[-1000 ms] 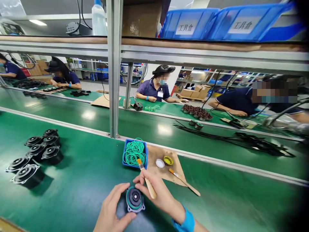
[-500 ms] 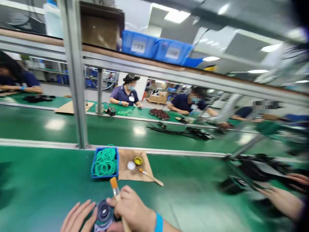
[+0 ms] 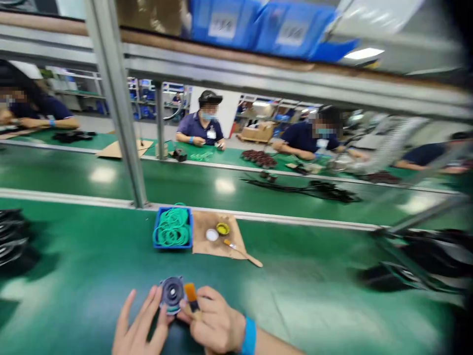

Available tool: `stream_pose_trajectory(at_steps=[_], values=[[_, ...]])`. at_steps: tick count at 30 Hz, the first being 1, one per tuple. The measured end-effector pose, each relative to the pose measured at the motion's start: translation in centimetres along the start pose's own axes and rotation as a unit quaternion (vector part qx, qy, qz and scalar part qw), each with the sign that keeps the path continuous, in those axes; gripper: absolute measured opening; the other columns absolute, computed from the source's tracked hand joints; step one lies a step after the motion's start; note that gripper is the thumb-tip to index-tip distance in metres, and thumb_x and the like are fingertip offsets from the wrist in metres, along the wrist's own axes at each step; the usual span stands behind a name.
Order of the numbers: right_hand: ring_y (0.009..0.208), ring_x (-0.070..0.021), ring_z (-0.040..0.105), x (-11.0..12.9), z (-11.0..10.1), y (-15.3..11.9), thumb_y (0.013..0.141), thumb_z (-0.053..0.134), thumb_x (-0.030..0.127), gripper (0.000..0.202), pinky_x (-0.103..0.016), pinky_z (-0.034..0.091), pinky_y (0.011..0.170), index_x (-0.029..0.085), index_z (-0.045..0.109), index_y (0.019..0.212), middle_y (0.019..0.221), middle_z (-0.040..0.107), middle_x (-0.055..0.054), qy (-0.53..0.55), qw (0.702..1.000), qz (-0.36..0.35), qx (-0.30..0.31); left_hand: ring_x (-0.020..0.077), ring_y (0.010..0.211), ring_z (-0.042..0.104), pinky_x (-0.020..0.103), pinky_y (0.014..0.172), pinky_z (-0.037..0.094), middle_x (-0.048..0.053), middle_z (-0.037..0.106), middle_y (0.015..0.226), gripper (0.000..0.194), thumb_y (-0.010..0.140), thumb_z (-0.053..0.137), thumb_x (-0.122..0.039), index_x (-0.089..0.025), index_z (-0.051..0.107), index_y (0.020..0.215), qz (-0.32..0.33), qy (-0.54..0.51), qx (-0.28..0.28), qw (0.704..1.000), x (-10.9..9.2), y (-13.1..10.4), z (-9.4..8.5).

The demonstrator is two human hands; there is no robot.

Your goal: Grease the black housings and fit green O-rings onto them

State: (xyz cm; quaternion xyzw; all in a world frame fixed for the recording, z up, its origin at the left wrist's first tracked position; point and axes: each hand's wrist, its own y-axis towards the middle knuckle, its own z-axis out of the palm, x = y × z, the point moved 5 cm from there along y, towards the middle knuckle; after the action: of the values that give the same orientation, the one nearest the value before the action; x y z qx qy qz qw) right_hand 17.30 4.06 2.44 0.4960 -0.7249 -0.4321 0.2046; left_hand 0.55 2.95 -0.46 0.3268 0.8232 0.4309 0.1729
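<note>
A small round dark grey part [image 3: 173, 291] with concentric rings and a pale centre is held up in front of me, with a bit of green at its lower edge. My left hand [image 3: 142, 323] grips its left and lower edge between thumb and fingers; the other fingers are spread. In my right hand [image 3: 219, 318] is a paintbrush [image 3: 190, 295] with orange bristles pointing up, right beside the part. Fingertips of that hand also reach the part's lower right edge. A blue band [image 3: 249, 335] circles my right wrist.
Ahead lie a blue bin [image 3: 155, 245] of green rings and brown paper [image 3: 201, 250] bearing a white cap [image 3: 212, 235], a yellow pot [image 3: 222, 228] and another brush [image 3: 251, 258]. Black parts stand left [image 3: 15, 246] and right [image 3: 391, 277]. A metal post [image 3: 118, 108] rises ahead; co-workers sit beyond.
My view has tilted down and shifted left. The part and both hands appear higher in view, and the brush is more upright beside the part. A neighbour's hands at the right have left view.
</note>
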Motion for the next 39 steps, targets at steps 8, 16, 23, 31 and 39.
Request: stream_pose_trajectory(at_steps=[8,16,23,31,39], values=[[0.065,-0.0168,0.059,0.3,-0.5,1.7,0.1,0.037,0.006,0.046,-0.029,0.046,0.061,0.014,0.06,0.061,0.057,0.061,-0.006,0.085,0.995,-0.003,0.055,0.0252,0.101,0.074,0.059,0.112,0.035,0.022,0.077,0.1,0.02,0.09,0.053,0.0,-0.013,0.066,0.081,0.016,0.08,0.032,0.996,-2.1,3.5,-1.8],[0.083,-0.018,0.068,-1.7,-1.5,1.6,0.101,0.049,0.015,0.014,-0.032,0.054,0.075,0.019,0.059,0.092,0.093,0.076,-0.009,0.242,0.945,0.216,0.037,0.0285,0.111,0.069,0.066,0.113,0.026,0.02,0.073,0.115,0.022,0.088,0.058,-0.004,-0.018,0.065,0.103,-0.034,0.03,0.079,0.996,-1.4,2.3,-1.6],[0.047,-0.0121,0.05,-4.6,-4.2,0.3,0.105,0.036,0.048,0.037,-0.021,0.042,0.048,0.025,0.061,0.121,0.052,0.061,0.003,0.397,0.748,0.526,-0.072,0.0341,0.121,0.061,0.055,0.095,0.053,0.017,0.062,0.132,0.076,0.074,0.078,-0.03,-0.022,0.038,0.138,-0.362,-0.178,0.177,0.898,1.7,0.7,1.3],[0.046,-0.0096,0.042,-4.6,-3.1,-0.2,0.093,0.049,0.065,0.051,-0.021,0.035,0.045,0.017,0.06,0.079,0.053,0.051,0.003,0.381,0.662,0.645,0.017,0.0247,0.101,0.07,0.04,0.086,0.057,0.006,0.071,0.111,0.052,0.07,0.077,-0.016,-0.024,0.052,0.115,-0.455,-0.311,0.174,0.816,1.7,1.6,2.4],[0.041,-0.008,0.038,-3.4,-1.7,0.0,0.092,0.047,0.069,0.054,-0.02,0.031,0.041,0.018,0.055,0.076,0.047,0.048,0.006,0.423,0.621,0.654,0.086,0.0239,0.102,0.07,0.04,0.088,0.056,0.007,0.07,0.112,0.057,0.066,0.081,-0.013,-0.023,0.053,0.114,-0.466,-0.331,0.16,0.805,1.6,0.7,2.7]])
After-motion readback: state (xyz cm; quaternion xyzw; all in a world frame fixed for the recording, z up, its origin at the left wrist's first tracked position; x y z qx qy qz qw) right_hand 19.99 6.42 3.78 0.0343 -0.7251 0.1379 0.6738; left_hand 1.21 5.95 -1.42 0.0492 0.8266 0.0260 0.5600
